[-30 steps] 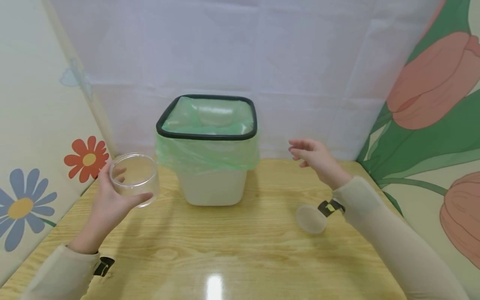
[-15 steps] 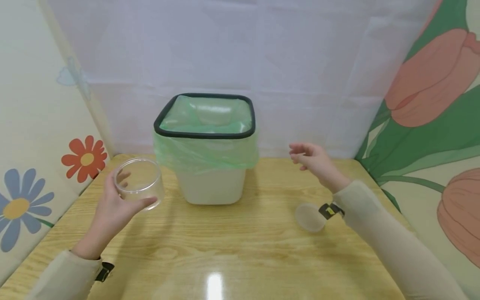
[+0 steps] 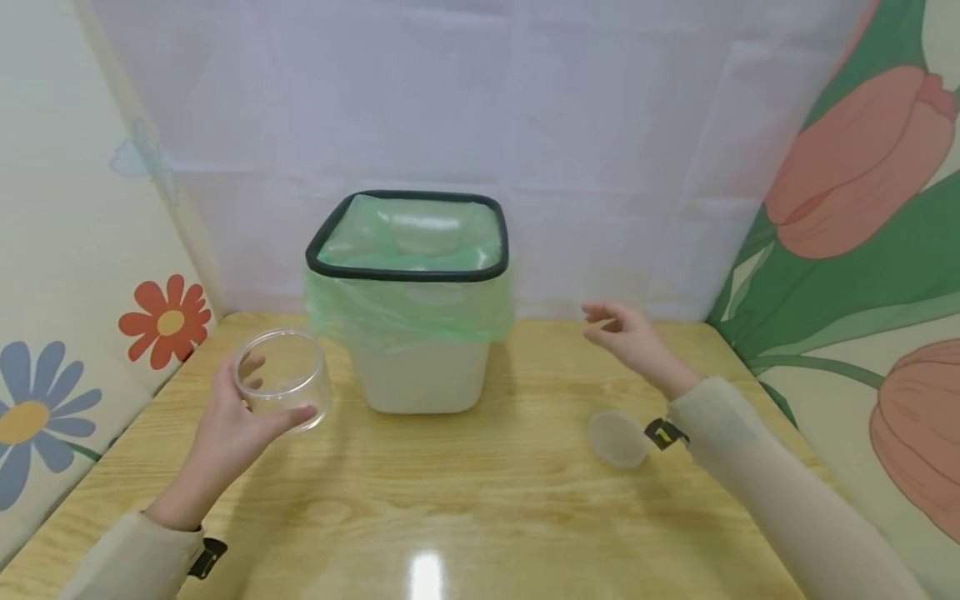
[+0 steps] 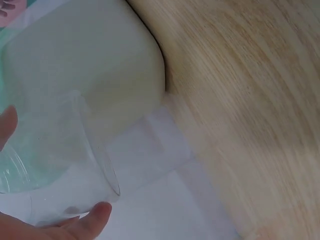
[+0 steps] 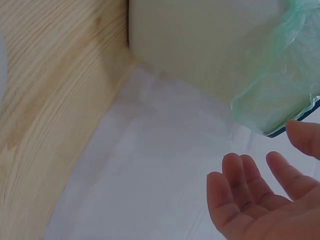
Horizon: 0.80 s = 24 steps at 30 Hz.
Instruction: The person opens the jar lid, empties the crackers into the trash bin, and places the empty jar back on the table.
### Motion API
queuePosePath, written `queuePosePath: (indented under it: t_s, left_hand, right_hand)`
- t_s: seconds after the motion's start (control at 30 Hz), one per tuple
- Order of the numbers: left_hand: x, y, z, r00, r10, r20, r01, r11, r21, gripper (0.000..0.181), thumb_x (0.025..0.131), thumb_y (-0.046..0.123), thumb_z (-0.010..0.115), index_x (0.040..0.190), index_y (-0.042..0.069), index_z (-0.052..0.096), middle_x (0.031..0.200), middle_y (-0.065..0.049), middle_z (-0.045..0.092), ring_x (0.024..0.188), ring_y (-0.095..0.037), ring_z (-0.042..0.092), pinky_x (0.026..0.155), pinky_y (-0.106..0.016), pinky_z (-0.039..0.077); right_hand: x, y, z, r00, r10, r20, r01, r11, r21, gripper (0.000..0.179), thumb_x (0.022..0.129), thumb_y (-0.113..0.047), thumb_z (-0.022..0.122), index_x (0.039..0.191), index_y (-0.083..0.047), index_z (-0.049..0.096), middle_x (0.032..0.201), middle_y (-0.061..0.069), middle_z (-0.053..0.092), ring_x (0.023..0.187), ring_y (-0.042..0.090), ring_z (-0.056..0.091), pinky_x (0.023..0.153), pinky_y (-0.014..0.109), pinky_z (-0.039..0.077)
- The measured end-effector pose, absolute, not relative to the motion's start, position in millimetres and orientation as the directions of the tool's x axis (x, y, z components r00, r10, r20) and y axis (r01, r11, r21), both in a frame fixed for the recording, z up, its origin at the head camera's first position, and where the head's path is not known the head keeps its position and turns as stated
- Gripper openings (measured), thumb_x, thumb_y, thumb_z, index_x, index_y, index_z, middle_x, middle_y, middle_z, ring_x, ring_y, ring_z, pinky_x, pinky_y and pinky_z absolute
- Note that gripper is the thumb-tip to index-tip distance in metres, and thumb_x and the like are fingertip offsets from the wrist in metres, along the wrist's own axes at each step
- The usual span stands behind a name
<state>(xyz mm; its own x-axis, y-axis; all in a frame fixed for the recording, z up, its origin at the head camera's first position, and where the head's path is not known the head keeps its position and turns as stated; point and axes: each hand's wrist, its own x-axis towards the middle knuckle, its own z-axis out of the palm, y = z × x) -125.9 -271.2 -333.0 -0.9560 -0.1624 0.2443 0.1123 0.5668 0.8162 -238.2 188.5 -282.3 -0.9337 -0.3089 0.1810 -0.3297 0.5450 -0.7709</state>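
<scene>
In the head view my left hand grips a clear plastic jar round its side, thumb in front and fingers behind. The jar is held above the table, its round open rim facing up; nothing shows inside it. The left wrist view has the same transparent jar between thumb and fingers. My right hand hovers over the right side of the table, fingers loosely bent and holding nothing. Below it, near the wrist strap, lies a translucent round lid.
A white trash bin stands at the table's back middle. Its green bag is folded over the outside under a black rim frame. A white cloth hangs behind the wooden table; flower-painted panels flank it.
The left hand has moved slightly right and down with the jar. The right hand has sunk a little. The lid and bin have stayed in place.
</scene>
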Motion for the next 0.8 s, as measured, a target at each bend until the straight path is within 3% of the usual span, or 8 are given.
queuePosePath:
  t_s: [0.27,0.63,0.8]
  left_hand:
    - [-124.8,-269.4,-342.0,-0.965,-0.123,0.230,0.119,0.578,0.807,0.115,0.073,0.021,0.087,0.151,-0.003,0.006,0.149,-0.031,0.027,0.128,-0.056,0.032,0.092,-0.071,0.034]
    - [-121.2,-272.8,-348.6,-0.966,-0.126,0.226,0.103,0.617,0.780,0.112,0.073,0.027,0.087,0.151,-0.001,0.011,0.143,-0.030,0.034,0.121,-0.052,0.040,0.082,-0.060,0.043]
    - [-119.8,-273.8,-349.7,-0.969,-0.104,0.225,0.111,0.628,0.770,0.113,0.072,0.026,0.088,0.151,-0.002,0.013,0.141,-0.035,0.036,0.118,-0.053,0.040,0.086,-0.064,0.039]
  right_hand:
    - [-236.4,189.4,-289.1,-0.928,-0.314,0.200,-0.351,0.559,-0.751,0.042,0.095,-0.004,0.059,0.134,0.008,0.048,0.124,0.027,0.053,0.105,0.038,0.054,0.088,0.043,0.049]
    - [-233.5,190.4,-292.2,-0.926,-0.329,0.187,-0.354,0.577,-0.736,0.043,0.096,-0.007,0.059,0.135,0.007,0.048,0.126,0.026,0.053,0.106,0.037,0.054,0.086,0.045,0.050]
    - [-232.0,192.1,-294.0,-0.929,-0.332,0.162,-0.338,0.586,-0.737,0.044,0.097,-0.010,0.058,0.137,0.005,0.047,0.129,0.025,0.052,0.109,0.036,0.053,0.086,0.045,0.050]
